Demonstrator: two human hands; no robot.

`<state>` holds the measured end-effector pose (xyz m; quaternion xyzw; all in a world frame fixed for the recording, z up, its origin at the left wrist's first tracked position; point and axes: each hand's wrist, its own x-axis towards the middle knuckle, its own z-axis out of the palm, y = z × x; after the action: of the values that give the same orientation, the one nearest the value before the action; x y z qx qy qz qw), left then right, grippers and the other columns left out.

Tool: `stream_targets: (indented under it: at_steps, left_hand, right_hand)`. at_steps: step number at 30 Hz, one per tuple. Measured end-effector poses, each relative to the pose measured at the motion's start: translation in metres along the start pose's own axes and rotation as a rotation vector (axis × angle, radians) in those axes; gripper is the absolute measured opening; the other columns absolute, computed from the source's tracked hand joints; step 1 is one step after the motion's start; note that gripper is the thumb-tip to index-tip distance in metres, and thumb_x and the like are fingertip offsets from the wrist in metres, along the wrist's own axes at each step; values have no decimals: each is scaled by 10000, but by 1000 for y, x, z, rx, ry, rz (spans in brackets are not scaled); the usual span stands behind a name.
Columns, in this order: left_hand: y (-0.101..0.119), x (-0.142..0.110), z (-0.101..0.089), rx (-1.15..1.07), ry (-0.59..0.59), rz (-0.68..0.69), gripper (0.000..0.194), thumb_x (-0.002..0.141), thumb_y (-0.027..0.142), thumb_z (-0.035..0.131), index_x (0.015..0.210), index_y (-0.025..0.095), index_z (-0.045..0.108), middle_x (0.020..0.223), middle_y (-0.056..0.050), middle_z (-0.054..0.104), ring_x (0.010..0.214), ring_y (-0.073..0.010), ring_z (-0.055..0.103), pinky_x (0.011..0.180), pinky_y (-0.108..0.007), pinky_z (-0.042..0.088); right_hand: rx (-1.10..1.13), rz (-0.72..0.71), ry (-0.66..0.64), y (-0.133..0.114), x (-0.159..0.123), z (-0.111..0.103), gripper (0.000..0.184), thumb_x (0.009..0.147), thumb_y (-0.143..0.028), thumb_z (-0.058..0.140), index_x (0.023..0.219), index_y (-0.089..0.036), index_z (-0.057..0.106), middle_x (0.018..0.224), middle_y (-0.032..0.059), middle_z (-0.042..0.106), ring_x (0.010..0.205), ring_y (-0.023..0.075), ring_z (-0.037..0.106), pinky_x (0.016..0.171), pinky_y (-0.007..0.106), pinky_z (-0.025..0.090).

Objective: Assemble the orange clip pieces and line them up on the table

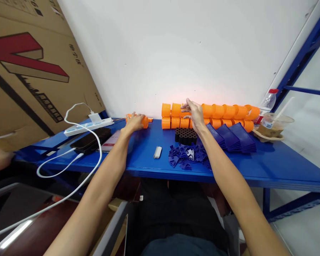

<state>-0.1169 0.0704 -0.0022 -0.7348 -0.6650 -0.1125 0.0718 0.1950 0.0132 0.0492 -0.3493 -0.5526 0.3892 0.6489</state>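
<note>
My left hand [134, 122] reaches to the back of the blue table, its fingers curved over an orange plastic cylinder [145, 122] lying on its side; the hand covers part of it. My right hand [194, 113] is raised with its fingers apart and nothing visible in them. Behind it, two stacked rows of orange cylinders [217, 111] stand along the wall. Just below that hand sits a block of small black tubes [186, 136]. Nearer the front edge is a heap of dark blue plastic pieces [185, 156]. Blue flat sheets [230, 137] lie fanned in stacks right of my right wrist.
A small pale strip [157, 152] lies mid-table. At left are phones [92, 139], a power strip [89, 126] and a looping white cable [98, 142]. A drink cup [273, 126] and a bottle [268, 101] stand at right. A large cardboard box [42, 64] leans at left.
</note>
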Motion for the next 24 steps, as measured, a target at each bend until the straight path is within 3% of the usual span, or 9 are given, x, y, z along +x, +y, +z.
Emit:
stream_targets:
  at_steps: [6,11,19,24]
  left_hand:
    - [-8,3,7,-29,38,-48,664,862,218,654,1525,268,668,1659,-187,584,1616,-510,327,1244,-815,211]
    - [-14,1,10,-117,87,-39,635,865,200,692,1498,239,662,1690,-172,561,1654,-507,277,1265,-819,148]
    - [-14,1,14,-64,78,-78,718,884,226,586,1601,245,602,1774,-133,463,1714,-504,148,1292,-832,107]
    - [-11,2,11,-48,90,-68,785,879,223,588,1663,232,545,1739,-169,505,1710,-496,175,1294,-828,106]
  right_hand:
    - [-9,5,-9,0,0,0,662,788,-891,747,783,-237,643,910,83,757,879,222,725,591,289,532]
    - [5,-17,-20,4,1,-2,656,778,-884,755,781,-235,661,919,89,759,896,234,725,598,302,530]
    - [-30,6,-4,2,1,1,580,816,-806,767,811,-235,663,922,88,759,900,237,730,648,324,557]
    - [-34,-6,-14,2,1,0,599,803,-827,768,805,-238,663,913,83,754,888,235,723,626,313,536]
